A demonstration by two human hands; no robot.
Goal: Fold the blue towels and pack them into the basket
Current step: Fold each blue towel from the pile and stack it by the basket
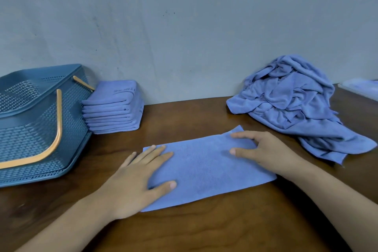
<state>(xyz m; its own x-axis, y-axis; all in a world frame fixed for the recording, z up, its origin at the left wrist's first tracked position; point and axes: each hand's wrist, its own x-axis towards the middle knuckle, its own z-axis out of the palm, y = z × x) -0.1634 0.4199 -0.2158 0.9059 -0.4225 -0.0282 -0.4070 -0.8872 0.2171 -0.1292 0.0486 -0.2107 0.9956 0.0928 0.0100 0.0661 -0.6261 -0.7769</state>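
A blue towel [204, 168] lies flat on the brown table as a long folded strip in front of me. My left hand [139, 178] presses flat on its left end with straight fingers. My right hand [263, 151] rests on its right end, fingers spread and slightly bent. A stack of several folded blue towels [112, 108] stands at the back left beside the teal basket [26, 129], which has orange handles and looks empty from here. A heap of unfolded blue towels [292, 104] sits at the back right.
The brown wooden table [204, 227] runs up to a grey wall [184, 26] at the back. A pale flat object [360, 88] lies at the far right edge, partly cut off.
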